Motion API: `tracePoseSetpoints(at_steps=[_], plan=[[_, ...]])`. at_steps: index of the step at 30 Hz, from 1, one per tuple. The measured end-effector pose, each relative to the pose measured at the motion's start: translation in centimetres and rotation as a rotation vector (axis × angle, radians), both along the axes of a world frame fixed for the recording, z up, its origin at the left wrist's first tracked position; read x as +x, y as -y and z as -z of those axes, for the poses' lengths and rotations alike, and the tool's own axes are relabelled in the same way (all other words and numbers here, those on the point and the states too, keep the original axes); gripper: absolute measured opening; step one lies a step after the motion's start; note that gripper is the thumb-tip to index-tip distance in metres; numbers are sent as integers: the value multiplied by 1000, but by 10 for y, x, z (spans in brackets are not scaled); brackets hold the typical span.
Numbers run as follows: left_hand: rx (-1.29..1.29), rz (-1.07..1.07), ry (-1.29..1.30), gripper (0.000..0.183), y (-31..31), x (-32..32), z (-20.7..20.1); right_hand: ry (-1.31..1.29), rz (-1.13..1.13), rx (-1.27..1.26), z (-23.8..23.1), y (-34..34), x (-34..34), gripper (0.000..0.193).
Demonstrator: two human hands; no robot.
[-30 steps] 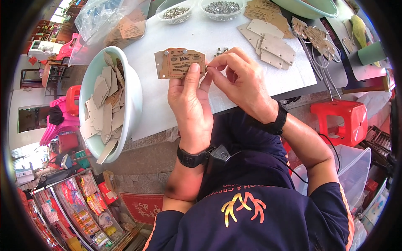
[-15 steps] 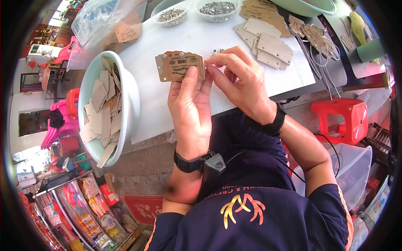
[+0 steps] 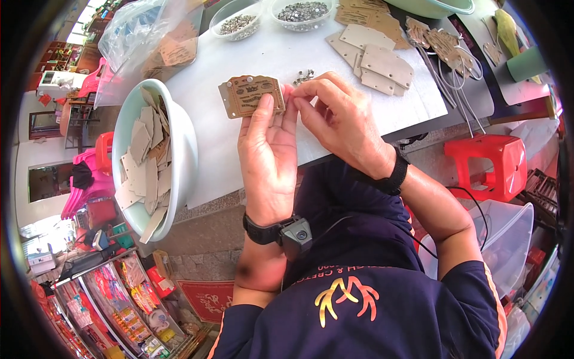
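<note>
My left hand [image 3: 269, 149] holds a brown printed patch [image 3: 248, 90] up over the white table, thumb across its front and fingers behind. A round metal stud [image 3: 249, 79] shows near the top edge of the patch, and small holes are visible near its left edge. Just right of the patch, my right hand [image 3: 347, 116] has thumb and index finger pressed together beside the left fingertips; whatever may be between them is too small to make out. A small heap of metal studs [image 3: 303, 76] lies on the table beyond the right hand.
At left stands a pale green basin [image 3: 186, 149] full of grey-beige patches. Two clear tubs [image 3: 300, 25] of metal parts sit at the far edge. Stacked patches [image 3: 385, 67] and corded brown tags [image 3: 448, 48] lie at right. A red stool [image 3: 487, 167] stands beside the table.
The patch and left hand have shifted slightly left. My right fingertips have come away from the patch's right edge, and more of the stud heap is visible.
</note>
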State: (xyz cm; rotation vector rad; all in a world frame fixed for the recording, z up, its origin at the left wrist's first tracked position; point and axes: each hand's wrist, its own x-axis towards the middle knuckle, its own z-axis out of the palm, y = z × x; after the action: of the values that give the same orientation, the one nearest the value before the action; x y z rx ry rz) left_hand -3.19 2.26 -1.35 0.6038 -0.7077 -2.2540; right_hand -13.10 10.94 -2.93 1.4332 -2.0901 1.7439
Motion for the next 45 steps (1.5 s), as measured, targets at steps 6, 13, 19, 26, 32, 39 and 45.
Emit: tracePoseSetpoints(at_steps=[6, 13, 19, 26, 32, 39, 45], plan=[[2, -13, -23, 30, 1, -2, -4, 84, -8, -38, 0, -4, 0, 12], [-2, 22, -67, 32, 2, -3, -6, 93, -73, 21, -3, -6, 8, 11], [-61, 50, -44, 31, 1, -4, -3, 157, -4, 67, -7, 4, 13, 13], [-215, -10, 26, 34, -6, -5, -3, 234, -9, 75, -2, 9, 15, 13], [-256, 11, 14, 28, -9, -3, -2, 179, -48, 204, -5, 9, 10, 14], [-231, -20, -1, 21, -14, -5, -4, 69, -124, 272, -6, 3, -1, 15], [-367, -125, 12, 27, -11, -7, -5, 328, -167, 130, -12, -16, -3, 13]])
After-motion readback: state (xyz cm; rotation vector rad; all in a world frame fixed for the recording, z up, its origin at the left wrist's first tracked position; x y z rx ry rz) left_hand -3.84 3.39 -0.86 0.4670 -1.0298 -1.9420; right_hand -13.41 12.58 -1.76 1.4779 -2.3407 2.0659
